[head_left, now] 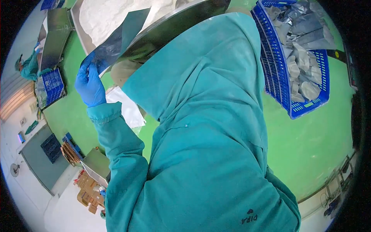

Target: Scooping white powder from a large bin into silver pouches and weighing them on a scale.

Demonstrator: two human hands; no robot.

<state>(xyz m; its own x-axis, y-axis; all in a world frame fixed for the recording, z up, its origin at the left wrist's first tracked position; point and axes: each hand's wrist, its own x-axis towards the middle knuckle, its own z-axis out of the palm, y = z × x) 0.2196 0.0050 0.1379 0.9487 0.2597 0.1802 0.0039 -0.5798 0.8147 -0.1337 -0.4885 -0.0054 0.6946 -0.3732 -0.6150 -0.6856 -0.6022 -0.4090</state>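
My left hand [89,85], in a blue glove, grips the end of a glossy dark grey pouch or sheet [125,33] at the upper left. The pouch stretches up and to the right beside a steel-edged tray [174,31] holding white powder [104,19]. My right hand is not in view; my teal gown fills much of the middle and lower picture. Below my left hand, white sheets or flat bags [127,108] lie low over the green floor.
At right, blue crates [309,105] hold silvery and whitish bags [305,77]. A co-worker [29,69] in teal works at a steel bench [54,36] at far left, near another blue crate [52,87]. Cardboard boxes [89,189] and a steel container [94,164] stand lower left.
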